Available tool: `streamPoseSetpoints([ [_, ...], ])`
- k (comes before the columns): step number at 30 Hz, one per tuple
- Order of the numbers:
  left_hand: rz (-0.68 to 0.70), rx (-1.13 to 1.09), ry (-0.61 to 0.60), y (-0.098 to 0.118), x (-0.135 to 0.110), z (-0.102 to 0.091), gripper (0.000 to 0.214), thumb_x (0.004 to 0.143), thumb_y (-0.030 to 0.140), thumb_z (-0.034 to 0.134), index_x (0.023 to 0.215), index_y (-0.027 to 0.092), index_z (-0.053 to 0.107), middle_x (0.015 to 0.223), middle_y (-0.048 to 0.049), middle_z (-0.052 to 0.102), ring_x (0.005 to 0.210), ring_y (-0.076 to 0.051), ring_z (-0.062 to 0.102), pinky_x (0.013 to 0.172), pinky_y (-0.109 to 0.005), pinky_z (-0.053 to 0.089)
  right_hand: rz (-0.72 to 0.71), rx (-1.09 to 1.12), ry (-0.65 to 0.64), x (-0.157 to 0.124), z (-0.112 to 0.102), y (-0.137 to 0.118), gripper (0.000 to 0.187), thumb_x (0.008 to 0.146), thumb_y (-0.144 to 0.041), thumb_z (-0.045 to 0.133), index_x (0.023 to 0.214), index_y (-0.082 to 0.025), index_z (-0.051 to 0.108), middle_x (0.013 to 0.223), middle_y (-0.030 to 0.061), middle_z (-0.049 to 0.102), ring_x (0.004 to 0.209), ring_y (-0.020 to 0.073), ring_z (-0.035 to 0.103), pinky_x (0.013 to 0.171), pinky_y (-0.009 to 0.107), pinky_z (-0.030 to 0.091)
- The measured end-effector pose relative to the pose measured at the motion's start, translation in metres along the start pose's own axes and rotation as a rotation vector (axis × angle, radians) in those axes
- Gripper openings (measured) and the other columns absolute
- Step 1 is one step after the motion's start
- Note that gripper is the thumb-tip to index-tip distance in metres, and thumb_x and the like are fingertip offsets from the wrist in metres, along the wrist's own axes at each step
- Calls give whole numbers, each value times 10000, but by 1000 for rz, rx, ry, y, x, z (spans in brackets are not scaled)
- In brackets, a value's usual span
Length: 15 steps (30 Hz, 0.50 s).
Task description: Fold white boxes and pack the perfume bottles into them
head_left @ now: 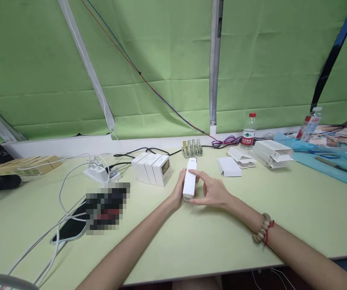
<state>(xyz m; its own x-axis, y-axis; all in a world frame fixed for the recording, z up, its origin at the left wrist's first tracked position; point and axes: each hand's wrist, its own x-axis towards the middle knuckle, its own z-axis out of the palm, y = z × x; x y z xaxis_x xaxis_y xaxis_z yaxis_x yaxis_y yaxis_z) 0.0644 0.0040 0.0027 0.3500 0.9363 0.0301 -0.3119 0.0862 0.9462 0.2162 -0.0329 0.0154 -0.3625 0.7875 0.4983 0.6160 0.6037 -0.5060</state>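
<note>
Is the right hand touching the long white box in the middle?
Touching. The head view shows the right hand resting right on the long white box, with no gap between them.

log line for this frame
left hand: holds white box | right hand: holds same box | box: resting on table | behind: small bottles

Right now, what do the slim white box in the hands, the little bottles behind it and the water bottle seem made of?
The slim white box, held between left hand and right hand: likely matte cardboard, by its sharp folded edges. The little bottles: probably clear glass, glossy, gold-toned caps; plastic possible. The water bottle: thin clear plastic, red cap, printed label.
</note>
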Motion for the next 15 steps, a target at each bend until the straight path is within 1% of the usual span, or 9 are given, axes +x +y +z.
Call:
streamPoseSetpoints([
  [2,33,-10,-59,1,-2,2,554,794,669,431,1067,189,463,797,-45,548,539,-144,524,485,-295,465,-1,-11,19,0,0,0,788,656,-488,719,1339,-317,367,1062,24,554,600,113,541,572,253,415],
  [5,57,4,-137,1,-3,0,511,800,607,483,1098,195,434,828,-51,523,583,-150,526,493,-283,467,-13,2,16,0,-1,1,733,684,-508,705,1321,-333,387,1034,5,539,559,90,522,590,262,432],
  [8,75,4,-178,-1,-2,-3,414,804,503,540,1061,203,419,837,-29,486,620,-146,528,509,-267,469,-43,18,1,0,-1,2,663,719,-507,688,1299,-354,404,1033,-12,527,537,72,519,599,258,443],
  [10,84,6,-184,-2,-2,-4,384,807,474,545,1047,203,415,834,-17,473,612,-137,524,520,-266,470,-62,17,-7,1,-1,3,611,744,-489,674,1282,-352,421,1015,-14,527,554,75,534,597,251,445],
  [12,99,39,-143,-2,-2,-4,429,812,481,540,1116,218,389,838,-14,484,621,-141,533,547,-278,478,-73,20,-18,1,0,4,596,759,-467,666,1285,-343,414,1022,-6,527,582,85,549,582,243,444],
  [13,128,69,-90,-2,-3,-4,485,811,487,546,1178,235,353,858,-18,499,652,-151,547,576,-288,485,-78,30,-28,1,0,6,616,759,-456,668,1298,-341,394,1043,1,525,599,90,555,572,238,445],
  [15,221,142,47,-2,-4,-3,634,798,494,576,1288,275,237,969,-47,525,783,-181,578,668,-314,498,-89,66,-48,1,-1,9,703,743,-437,682,1340,-338,325,1118,22,506,653,102,568,557,232,454],
])
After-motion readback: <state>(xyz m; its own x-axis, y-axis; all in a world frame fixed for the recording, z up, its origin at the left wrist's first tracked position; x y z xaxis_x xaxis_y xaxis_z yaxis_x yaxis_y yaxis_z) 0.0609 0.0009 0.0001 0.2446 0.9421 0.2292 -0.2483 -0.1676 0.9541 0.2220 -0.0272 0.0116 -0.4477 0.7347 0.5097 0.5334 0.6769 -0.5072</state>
